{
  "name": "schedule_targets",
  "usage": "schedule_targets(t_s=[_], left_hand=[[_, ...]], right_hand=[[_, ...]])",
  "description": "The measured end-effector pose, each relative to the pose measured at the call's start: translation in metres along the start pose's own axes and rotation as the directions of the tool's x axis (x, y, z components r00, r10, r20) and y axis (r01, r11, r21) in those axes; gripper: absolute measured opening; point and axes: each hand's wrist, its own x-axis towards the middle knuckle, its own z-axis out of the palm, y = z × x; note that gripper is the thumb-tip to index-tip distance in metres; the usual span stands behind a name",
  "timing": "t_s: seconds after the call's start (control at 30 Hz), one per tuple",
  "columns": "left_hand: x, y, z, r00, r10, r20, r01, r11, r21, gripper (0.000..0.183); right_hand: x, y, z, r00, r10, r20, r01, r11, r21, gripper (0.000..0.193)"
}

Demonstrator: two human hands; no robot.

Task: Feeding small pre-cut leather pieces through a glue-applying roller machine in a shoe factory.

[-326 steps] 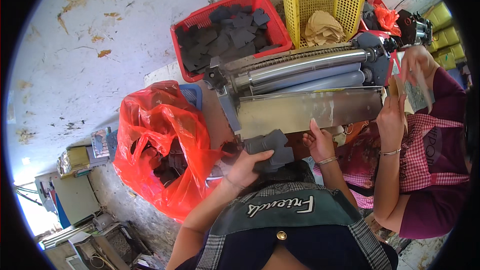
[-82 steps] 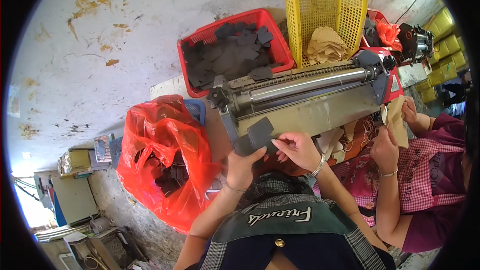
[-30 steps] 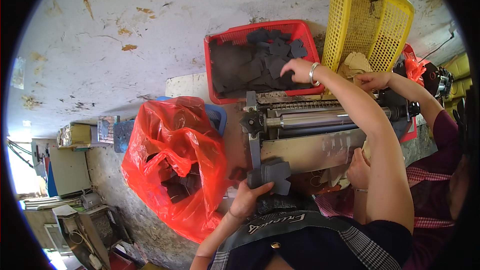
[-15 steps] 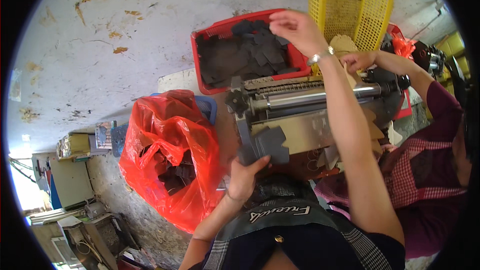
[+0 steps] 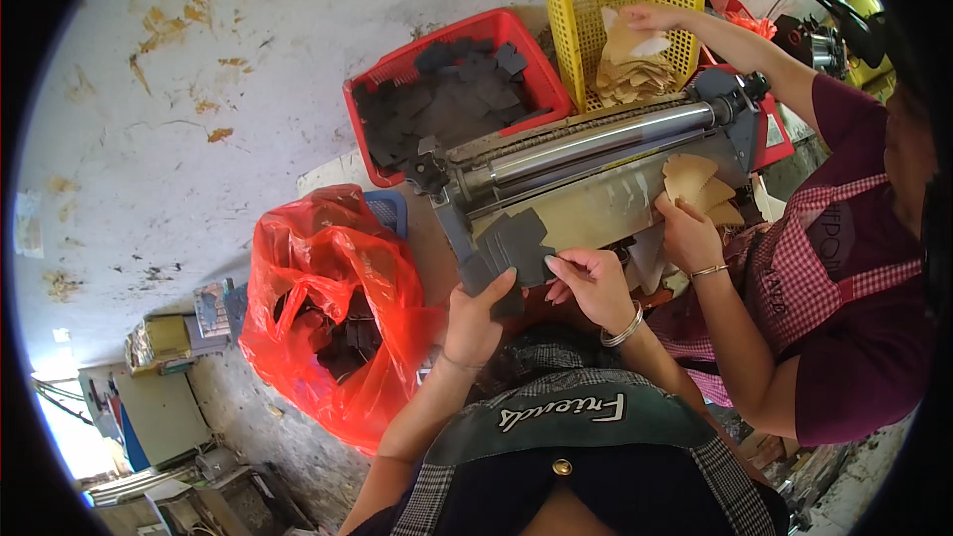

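Note:
My left hand [image 5: 473, 326] grips a fanned stack of flat dark grey cut pieces [image 5: 512, 243], thumb on top, in front of a roller machine [image 5: 598, 155]. At the right edge of the same stack, the thumb and fingers of my right hand [image 5: 598, 290] pinch a piece. The stack lies over the front left end of the machine's pale feed plate [image 5: 606, 221]. Beyond the machine, a red basket [image 5: 545, 69] holds many similar dark pieces.
A red plastic bag [image 5: 283, 337] with dark scraps stands at left, by a blue basket [image 5: 389, 210]. On the right, a co-worker's hand [image 5: 691, 240] holds tan pieces [image 5: 693, 184]; the other reaches to a tan stack [image 5: 635, 79] in a yellow basket [image 5: 564, 10].
My right hand has come back from above the red basket to the stack in my left hand. The co-worker's one hand has moved up to the tan stack.

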Motion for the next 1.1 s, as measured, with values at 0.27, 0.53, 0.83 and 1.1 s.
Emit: schedule_targets(t_s=[0.27, 0.53, 0.83, 1.1], left_hand=[[0.002, -0.027, -0.017, 0.988, 0.092, -0.121, -0.074, 0.986, 0.148, 0.024], [0.01, -0.023, -0.019, 0.98, 0.165, -0.111, -0.152, 0.981, 0.12, 0.022], [0.019, -0.022, -0.009, 0.964, 0.207, -0.169, -0.184, 0.973, 0.142, 0.021], [0.016, -0.019, -0.007, 0.977, 0.158, -0.144, -0.147, 0.985, 0.088, 0.022]], right_hand=[[0.053, 0.012, -0.026, 0.989, 0.032, -0.145, -0.052, 0.989, -0.139, 0.026], [0.031, 0.006, -0.016, 0.977, 0.201, 0.071, -0.184, 0.962, -0.2, 0.028], [0.033, -0.003, -0.006, 0.986, 0.111, 0.123, -0.091, 0.984, -0.156, 0.027], [0.069, 0.004, -0.02, 0.986, 0.066, -0.152, -0.093, 0.981, -0.173, 0.031]])
